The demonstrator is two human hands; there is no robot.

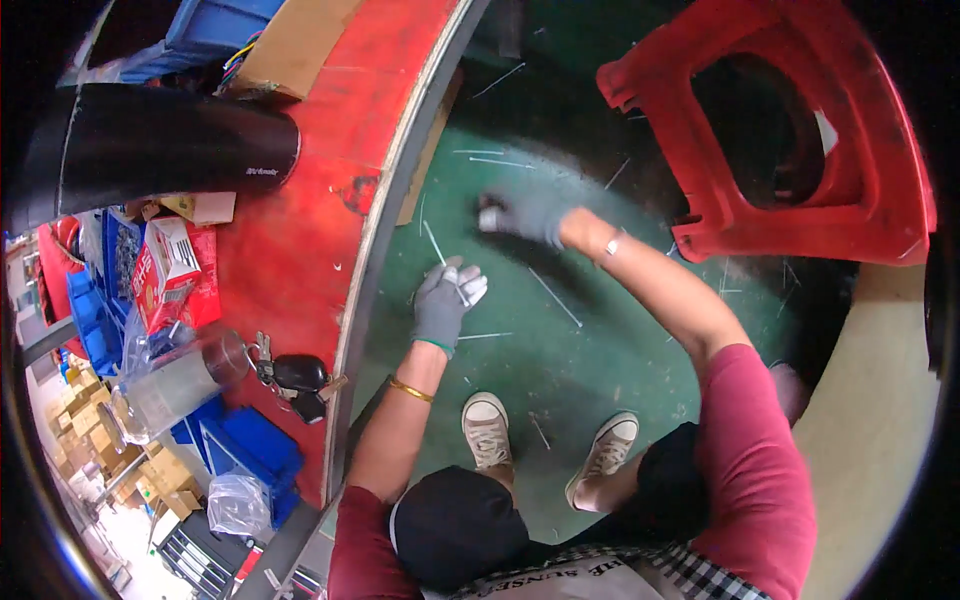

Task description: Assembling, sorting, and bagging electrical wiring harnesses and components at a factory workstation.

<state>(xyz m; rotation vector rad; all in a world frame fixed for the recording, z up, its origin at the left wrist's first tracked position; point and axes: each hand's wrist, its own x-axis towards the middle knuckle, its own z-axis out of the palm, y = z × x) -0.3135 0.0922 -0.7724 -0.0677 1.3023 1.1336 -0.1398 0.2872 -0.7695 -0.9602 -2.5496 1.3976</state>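
Note:
My left hand (445, 302), in a grey glove with whitish fingertips, is closed on a thin white strip (433, 243) that sticks out past the fingers. Further off and to the right, my right hand (530, 215) wears a similar glove and is smeared by motion over the green floor (500, 390). Whether its fingers hold anything does not show. More thin strips lie scattered on the floor: one (555, 297) below the right hand, one (485, 336) beside the left wrist and one (500, 162) beyond both hands.
A red-topped bench (290, 240) runs along the left, bearing a black cylinder (200, 140), a clear jug (175, 390), keys (300, 373), a red box (165, 275) and blue bins (245, 450). At the upper right stands or lies a red plastic stool (880, 150). My shoes (487, 430) are on the floor.

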